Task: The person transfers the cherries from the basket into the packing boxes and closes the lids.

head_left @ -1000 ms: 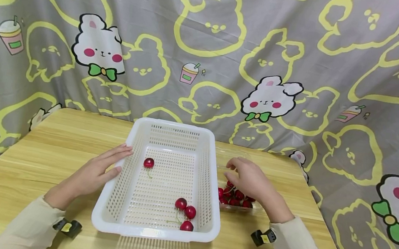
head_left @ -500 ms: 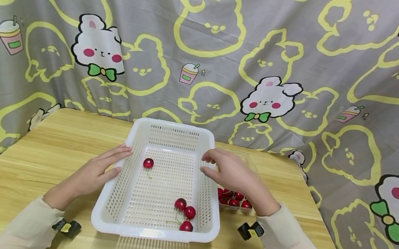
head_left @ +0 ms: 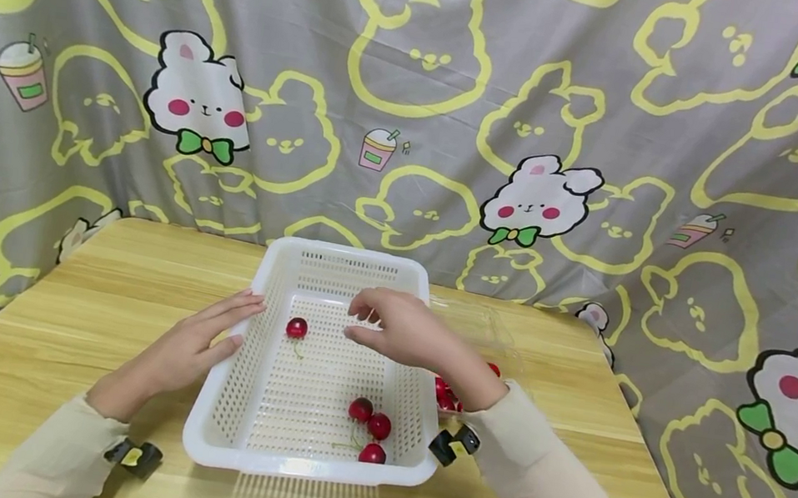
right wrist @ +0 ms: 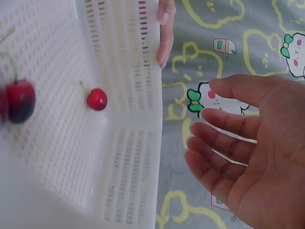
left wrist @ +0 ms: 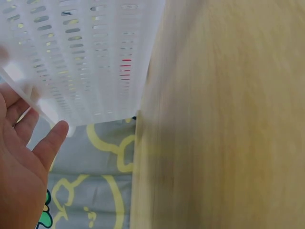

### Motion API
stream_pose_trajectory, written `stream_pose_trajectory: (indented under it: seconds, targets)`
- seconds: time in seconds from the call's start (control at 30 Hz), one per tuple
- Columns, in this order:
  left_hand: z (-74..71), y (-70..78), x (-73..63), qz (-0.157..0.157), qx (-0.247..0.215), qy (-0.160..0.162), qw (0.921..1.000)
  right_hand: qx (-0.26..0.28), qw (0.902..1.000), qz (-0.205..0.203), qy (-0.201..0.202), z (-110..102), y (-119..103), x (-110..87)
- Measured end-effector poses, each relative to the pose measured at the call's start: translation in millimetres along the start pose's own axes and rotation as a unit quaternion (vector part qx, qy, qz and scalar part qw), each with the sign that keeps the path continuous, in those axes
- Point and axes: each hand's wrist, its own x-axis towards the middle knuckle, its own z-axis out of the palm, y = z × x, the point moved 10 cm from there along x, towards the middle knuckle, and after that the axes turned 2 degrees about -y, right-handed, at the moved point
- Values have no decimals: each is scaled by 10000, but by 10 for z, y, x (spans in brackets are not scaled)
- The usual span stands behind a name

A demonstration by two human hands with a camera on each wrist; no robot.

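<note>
A white perforated plastic basket [head_left: 310, 466] stands on the table. My left hand [head_left: 192, 348] rests at its left rim, fingers fairly straight and fingertips on the edge. Over the basket's right half hovers my right hand [head_left: 399, 329], palm down, fingers loosely bent with nothing between them; its bare palm shows in the right wrist view. Inside the basket, one red cherry [head_left: 296, 328] lies at the left with its stem, and a cluster of three cherries [head_left: 379, 426] lies near the front right corner. More cherries [head_left: 444, 391] fill a clear plastic box, partly hidden behind my right forearm.
The clear box's transparent lid [head_left: 473, 319] lies open behind it, right of the basket. A grey patterned curtain [head_left: 418, 100] hangs along the table's back edge. The wooden table [head_left: 115, 279] extends to both sides. Each wrist wears a black camera [head_left: 135, 457].
My right hand has moved left from above the box of cherries, across the right rim, to over the basket. My left hand and the cherries in the basket have stayed put.
</note>
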Motion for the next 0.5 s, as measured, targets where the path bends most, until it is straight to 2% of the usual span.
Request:
stream_pose_trajectory:
  seconds: [0.17,0.23,0.37,0.5]
  targets:
    - [11,-5,5,11,4,-1,10000,-278,9973,293,-613,267,16,135]
    - [12,-12,5,-10,-16,-4,10000,-433,9937,384,-958,388,42,165]
    - [7,-16,5,11,7,-3,10000,-416,9861,431,-1549,577,62,207]
    - [11,-34,-4,-37,29,-13,10000,-407,9816,386,-1827,732,57,255]
